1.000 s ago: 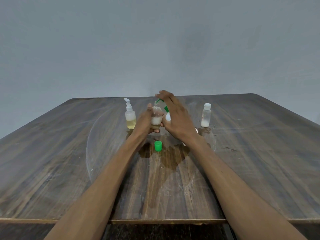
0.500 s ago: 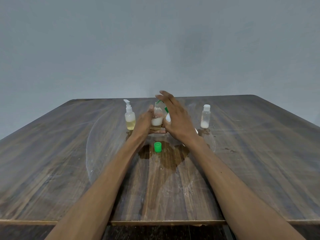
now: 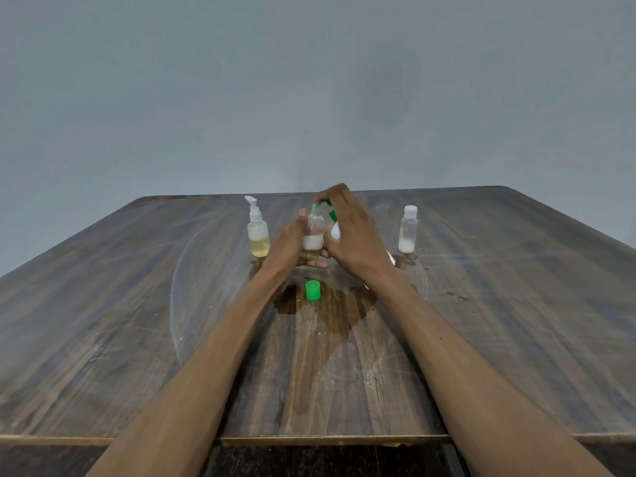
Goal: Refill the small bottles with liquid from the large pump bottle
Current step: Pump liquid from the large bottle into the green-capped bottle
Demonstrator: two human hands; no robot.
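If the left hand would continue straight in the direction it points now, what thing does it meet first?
The left hand points away from the person and already holds the small bottle, so that comes first. Beyond it the way looks free up to the far table edge, though depth is hard to judge.

Pretty dim, flat light, soft all over. Wooden table (image 3: 137,304) shows hazy glare streaks, edges bow from the wide-angle lens. Wall (image 3: 309,80) is grainy, shadows barely there.

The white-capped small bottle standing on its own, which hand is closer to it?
Right. The right hand is just to the left of the white-capped bottle, apart from it; the left hand lies farther left, gripping the middle bottle.
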